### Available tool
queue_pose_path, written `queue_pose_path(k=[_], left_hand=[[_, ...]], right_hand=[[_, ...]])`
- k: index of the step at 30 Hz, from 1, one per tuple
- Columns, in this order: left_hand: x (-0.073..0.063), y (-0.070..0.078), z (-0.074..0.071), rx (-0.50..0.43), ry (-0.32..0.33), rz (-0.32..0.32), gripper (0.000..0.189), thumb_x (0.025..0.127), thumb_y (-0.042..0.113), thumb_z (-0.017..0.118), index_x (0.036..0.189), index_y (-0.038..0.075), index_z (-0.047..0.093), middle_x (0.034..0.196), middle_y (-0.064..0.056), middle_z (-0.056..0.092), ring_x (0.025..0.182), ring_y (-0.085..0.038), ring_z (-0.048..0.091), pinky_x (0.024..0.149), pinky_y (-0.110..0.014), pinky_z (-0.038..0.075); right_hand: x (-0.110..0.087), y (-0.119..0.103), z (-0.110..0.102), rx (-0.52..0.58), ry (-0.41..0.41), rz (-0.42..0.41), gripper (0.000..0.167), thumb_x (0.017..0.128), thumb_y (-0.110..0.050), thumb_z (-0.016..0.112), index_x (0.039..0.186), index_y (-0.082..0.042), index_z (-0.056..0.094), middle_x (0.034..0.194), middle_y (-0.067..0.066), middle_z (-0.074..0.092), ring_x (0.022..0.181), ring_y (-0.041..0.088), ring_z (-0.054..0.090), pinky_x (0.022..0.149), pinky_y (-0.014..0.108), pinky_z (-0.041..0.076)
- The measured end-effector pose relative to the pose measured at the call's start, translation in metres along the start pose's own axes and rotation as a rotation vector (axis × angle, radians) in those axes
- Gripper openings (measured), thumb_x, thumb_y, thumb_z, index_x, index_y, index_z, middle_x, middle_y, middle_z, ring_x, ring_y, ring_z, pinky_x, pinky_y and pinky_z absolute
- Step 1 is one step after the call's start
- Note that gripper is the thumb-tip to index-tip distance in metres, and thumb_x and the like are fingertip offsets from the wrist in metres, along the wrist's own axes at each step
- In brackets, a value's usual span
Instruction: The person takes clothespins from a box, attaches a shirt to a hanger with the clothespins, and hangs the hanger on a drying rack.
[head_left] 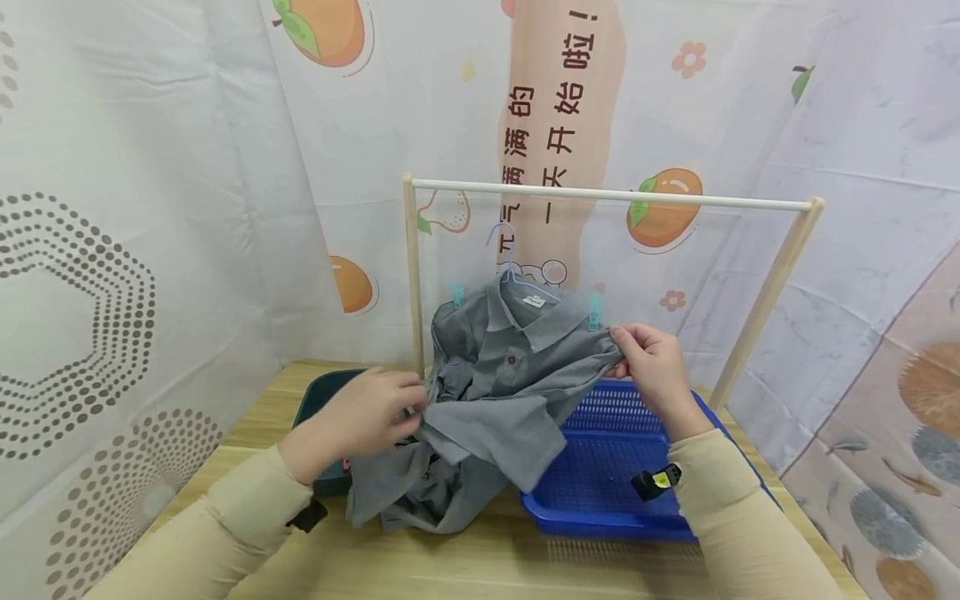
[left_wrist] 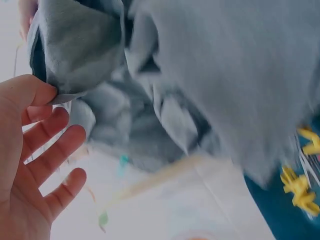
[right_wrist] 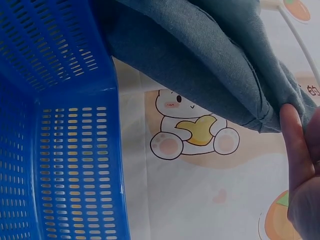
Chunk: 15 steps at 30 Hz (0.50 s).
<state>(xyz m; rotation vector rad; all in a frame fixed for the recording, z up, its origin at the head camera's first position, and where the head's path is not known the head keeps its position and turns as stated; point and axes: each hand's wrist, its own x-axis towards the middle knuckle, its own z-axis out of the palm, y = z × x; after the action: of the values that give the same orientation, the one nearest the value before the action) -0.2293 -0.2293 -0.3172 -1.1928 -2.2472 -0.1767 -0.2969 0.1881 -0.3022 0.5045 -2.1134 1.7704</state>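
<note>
A grey collared shirt (head_left: pixel 551 379) is held up above the table, crumpled, with a pale hanger (head_left: pixel 512 271) inside its collar. The hanger's hook stands below the rack's rod in the head view. Teal clips (head_left: pixel 595 311) sit at both shoulders. My left hand (head_left: pixel 367 417) pinches a fabric edge between thumb and index finger; its other fingers spread loosely in the left wrist view. With thumb and fingers, my right hand (head_left: pixel 652 367) pinches the shirt at the other side, near the shoulder clip. Lower cloth hangs in folds near the tabletop.
A rack (head_left: pixel 765 300) with wooden posts and a white rod (head_left: pixel 600 193) stands behind the shirt. At right lies a blue perforated basket (head_left: pixel 607 525). A dark green bin (head_left: pixel 330 383) at left holds yellow clips (left_wrist: pixel 299 190). Printed curtains (head_left: pixel 187 167) surround the wooden table (head_left: pixel 450 575).
</note>
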Motion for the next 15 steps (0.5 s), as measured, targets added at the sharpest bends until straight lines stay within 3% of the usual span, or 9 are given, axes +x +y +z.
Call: queue_pose_path(k=[7,15], left_hand=[[-0.023,-0.025,-0.016,0.038,0.020,-0.039,0.023,0.080,0.006,0.081,0.080,0.021,0.064,0.080,0.006,0.057,0.065,-0.008,0.051,0.064,-0.039,0.048],[-0.028,-0.024,-0.015,0.033,-0.080,-0.020,0.017,0.085,0.014,0.082,0.088,0.022,0.068,0.089,0.007,0.061,0.073,-0.009,0.058,0.075,-0.043,0.052]], right_hand=[[0.000,-0.002,-0.001,-0.012,0.005,0.004,0.036,0.105,-0.020,0.059,0.110,0.015,0.067,0.066,0.011,0.063,0.046,0.012,0.058,0.058,0.037,0.060],[-0.010,-0.027,0.007,-0.022,0.006,-0.023,0.032,0.106,-0.011,0.056,0.106,0.020,0.065,0.062,0.014,0.061,0.045,0.012,0.057,0.056,0.035,0.060]])
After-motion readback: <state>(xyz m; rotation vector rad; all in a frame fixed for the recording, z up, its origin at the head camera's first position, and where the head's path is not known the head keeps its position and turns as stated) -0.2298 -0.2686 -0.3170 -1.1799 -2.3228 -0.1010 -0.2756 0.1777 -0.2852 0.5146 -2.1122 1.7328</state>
